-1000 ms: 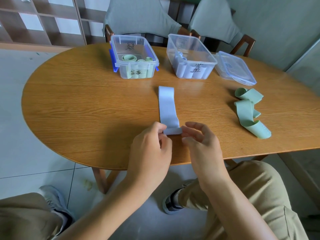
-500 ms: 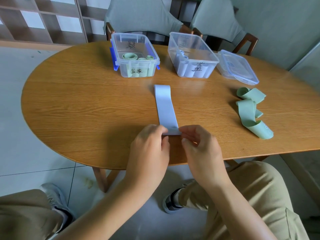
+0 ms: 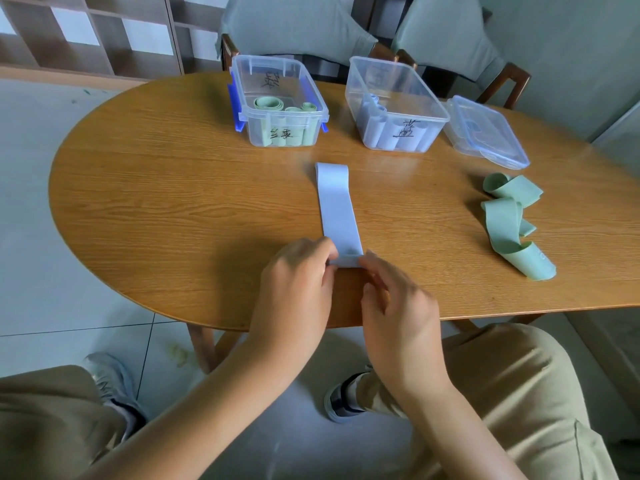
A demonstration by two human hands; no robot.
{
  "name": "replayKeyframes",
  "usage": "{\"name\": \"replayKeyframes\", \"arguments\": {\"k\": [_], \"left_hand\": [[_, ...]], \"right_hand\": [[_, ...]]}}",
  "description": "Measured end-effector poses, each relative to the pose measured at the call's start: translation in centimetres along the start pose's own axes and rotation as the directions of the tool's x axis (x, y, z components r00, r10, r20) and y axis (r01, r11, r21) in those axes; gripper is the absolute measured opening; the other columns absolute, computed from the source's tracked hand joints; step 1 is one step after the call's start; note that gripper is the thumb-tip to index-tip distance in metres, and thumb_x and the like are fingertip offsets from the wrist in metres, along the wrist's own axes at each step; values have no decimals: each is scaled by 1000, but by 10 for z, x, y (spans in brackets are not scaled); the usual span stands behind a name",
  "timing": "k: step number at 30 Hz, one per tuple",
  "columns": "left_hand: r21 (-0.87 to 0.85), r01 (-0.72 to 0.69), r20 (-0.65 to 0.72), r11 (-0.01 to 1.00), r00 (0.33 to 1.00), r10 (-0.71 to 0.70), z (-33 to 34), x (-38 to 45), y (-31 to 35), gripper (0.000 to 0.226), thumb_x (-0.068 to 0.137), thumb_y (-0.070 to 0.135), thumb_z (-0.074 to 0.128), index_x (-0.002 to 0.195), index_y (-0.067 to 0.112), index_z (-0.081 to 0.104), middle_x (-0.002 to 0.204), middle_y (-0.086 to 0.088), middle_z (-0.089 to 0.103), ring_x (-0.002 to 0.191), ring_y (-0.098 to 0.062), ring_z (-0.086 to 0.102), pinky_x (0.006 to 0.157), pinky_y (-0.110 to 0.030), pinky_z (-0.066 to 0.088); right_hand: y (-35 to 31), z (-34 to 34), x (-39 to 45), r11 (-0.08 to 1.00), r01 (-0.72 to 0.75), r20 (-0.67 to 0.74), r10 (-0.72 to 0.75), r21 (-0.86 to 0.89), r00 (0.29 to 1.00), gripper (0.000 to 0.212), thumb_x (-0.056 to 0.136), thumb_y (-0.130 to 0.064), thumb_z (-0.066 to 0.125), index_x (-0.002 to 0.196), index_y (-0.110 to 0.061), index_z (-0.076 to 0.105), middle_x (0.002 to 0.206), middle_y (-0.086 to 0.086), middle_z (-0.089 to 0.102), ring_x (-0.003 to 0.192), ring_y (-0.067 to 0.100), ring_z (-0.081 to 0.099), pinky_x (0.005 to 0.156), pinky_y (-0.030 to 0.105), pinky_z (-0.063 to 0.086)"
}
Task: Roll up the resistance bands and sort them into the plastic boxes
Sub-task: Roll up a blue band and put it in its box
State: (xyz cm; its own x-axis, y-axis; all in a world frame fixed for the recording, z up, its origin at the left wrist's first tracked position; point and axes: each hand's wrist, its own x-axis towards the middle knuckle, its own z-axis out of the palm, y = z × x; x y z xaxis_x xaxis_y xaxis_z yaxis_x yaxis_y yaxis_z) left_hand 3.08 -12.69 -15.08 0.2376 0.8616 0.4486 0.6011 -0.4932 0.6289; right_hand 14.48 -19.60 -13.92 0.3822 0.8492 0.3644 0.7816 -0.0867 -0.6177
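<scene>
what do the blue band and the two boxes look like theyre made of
Blue band: probably matte rubbery elastic, since it lies limp and flat and curls at the pinched end. Left box and right box: clear hard plastic, glossy; their contents show through the walls.

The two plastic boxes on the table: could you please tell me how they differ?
The left box holds rolled green bands; the right box holds rolled blue ones. The left box has blue side clips, and none show on the right box. A loose lid lies beside the right box, none beside the left. Both are clear, open-topped and bear a handwritten label.
</scene>
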Motion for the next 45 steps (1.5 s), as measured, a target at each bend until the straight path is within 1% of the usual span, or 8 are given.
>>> {"name": "replayKeyframes", "arguments": {"k": [13,16,19,23,31,35,40,45], "left_hand": [[81,-29,8,996,1000,28,-2,10,-3,6,86,14,73,83,16,68,80,5,65,81,-17,52,66,-21,29],[113,-31,22,993,999,29,0,13,-6,4,86,20,72,86,16,70,88,6,68,92,-20,55,75,-29,44],[133,-3,28,991,1000,-1,0,17,-6,11,86,23,73,92,15,73,100,4,71,99,-23,59,80,-42,54],[169,-3,32,986,999,-2,-3,18,-3,16,85,26,75,98,18,76,108,5,72,101,-21,62,80,-36,55],[324,-76,109,943,993,42,-1,14,-4,27,87,29,68,111,19,74,114,0,70,107,-27,59,78,-43,56],[340,-70,132,938,991,26,1,20,-12,36,89,31,67,124,23,70,124,-3,67,115,-30,56,83,-46,56],[341,-73,166,937,986,16,1,28,-20,38,92,35,62,130,30,64,139,-4,58,129,-33,45,93,-48,52],[332,-83,193,940,981,18,2,35,-29,44,93,39,59,137,36,57,145,-4,52,134,-35,40,103,-49,46]], "right_hand": [[19,8,15,937,197,182,-148,-289,972,52,92,0,37,140,-10,53,145,11,52,136,34,40,109,46,43],[20,10,23,919,196,199,-134,-342,971,59,90,-11,25,143,-13,51,147,11,49,140,35,36,108,50,43],[17,12,30,903,189,209,-114,-385,971,68,88,-22,12,144,-13,50,149,13,48,143,36,32,109,52,42],[11,14,37,888,180,248,-77,-423,966,72,88,-27,6,148,-17,45,154,13,41,148,34,22,113,49,36],[10,18,52,891,170,321,-29,-421,947,52,102,-24,33,154,-21,31,162,9,26,152,29,6,120,43,22],[10,21,50,906,219,263,-125,-363,956,64,94,-27,15,148,-8,41,157,10,36,148,30,23,115,48,35],[13,19,35,936,297,140,-273,-188,952,57,89,-10,24,133,1,58,140,13,57,136,29,47,106,48,46],[15,20,37,924,344,146,-322,-168,935,57,87,-8,26,133,0,60,140,11,59,136,25,49,109,43,45]]}}
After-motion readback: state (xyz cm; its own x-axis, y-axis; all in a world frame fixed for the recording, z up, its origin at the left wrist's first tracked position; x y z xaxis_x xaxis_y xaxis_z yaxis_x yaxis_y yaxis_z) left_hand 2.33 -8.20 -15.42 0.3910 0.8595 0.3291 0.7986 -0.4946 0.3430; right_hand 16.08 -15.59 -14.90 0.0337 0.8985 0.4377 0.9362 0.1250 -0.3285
